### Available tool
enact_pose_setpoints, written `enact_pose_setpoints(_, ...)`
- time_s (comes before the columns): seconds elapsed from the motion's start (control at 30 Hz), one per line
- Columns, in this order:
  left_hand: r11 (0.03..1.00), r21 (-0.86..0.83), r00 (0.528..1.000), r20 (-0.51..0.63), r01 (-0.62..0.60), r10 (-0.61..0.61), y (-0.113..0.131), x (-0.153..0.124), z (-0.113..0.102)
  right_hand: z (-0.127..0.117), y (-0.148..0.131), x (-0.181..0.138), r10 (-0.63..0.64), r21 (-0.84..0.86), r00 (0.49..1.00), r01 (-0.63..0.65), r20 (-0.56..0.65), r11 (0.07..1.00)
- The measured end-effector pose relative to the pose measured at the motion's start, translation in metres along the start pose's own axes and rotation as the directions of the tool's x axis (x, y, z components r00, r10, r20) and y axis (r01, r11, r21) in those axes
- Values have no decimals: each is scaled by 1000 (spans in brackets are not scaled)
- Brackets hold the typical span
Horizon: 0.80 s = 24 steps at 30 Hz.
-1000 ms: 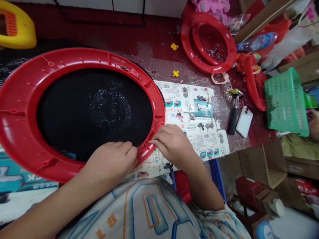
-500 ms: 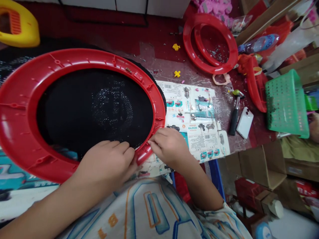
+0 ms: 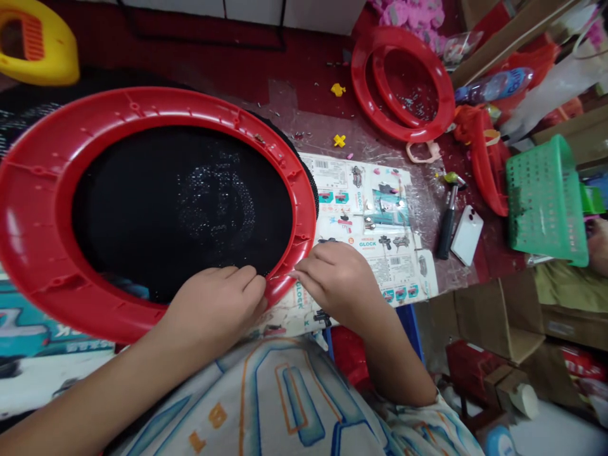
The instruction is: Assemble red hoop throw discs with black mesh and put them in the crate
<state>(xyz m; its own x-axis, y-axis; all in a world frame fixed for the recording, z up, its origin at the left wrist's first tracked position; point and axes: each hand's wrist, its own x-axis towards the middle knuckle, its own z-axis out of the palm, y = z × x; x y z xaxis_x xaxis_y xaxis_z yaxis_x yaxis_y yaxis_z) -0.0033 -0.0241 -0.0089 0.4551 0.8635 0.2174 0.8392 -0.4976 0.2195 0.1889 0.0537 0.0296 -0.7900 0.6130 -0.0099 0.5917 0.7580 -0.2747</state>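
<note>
A large red plastic ring (image 3: 42,266) lies over black mesh fabric (image 3: 180,202) on the table in front of me. My left hand (image 3: 216,310) rests on the ring's near right rim, fingers curled over its inner edge and the mesh. My right hand (image 3: 337,278) sits just outside the same stretch of rim, fingers pinched together at the ring's outer edge. What the pinch holds is too small to make out.
Printed toy cards (image 3: 375,209) lie under my right hand. Beyond them are a hammer (image 3: 446,218), a white phone (image 3: 466,234), a green basket (image 3: 546,196), stacked red rings (image 3: 403,82) and a yellow plastic piece (image 3: 38,44). Cardboard boxes (image 3: 522,316) stand at the lower right.
The red ring has turned slightly in my hands. Both hands stay at its near right rim, shifting a little along it.
</note>
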Motion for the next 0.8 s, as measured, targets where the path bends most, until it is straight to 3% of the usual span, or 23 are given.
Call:
enact_pose_setpoints(0.13,998,-24,998,18,-52,52,-7,-2,-4,-2,-1,6,-12,-19,1000,12,4,1000)
enact_pose_setpoints(0.33,995,-56,994,60,-84,87,-10,-5,-4,4,2,15,57,98,995,-66,85,993)
enact_pose_setpoints(0.57,993,-121,995,99,10,2,-13,-5,-6,3,3,15,133,215,975,-171,178,962)
enact_pose_setpoints(0.8,979,-187,991,118,80,-58,-14,-4,-5,5,2,17,171,226,969,-209,177,952)
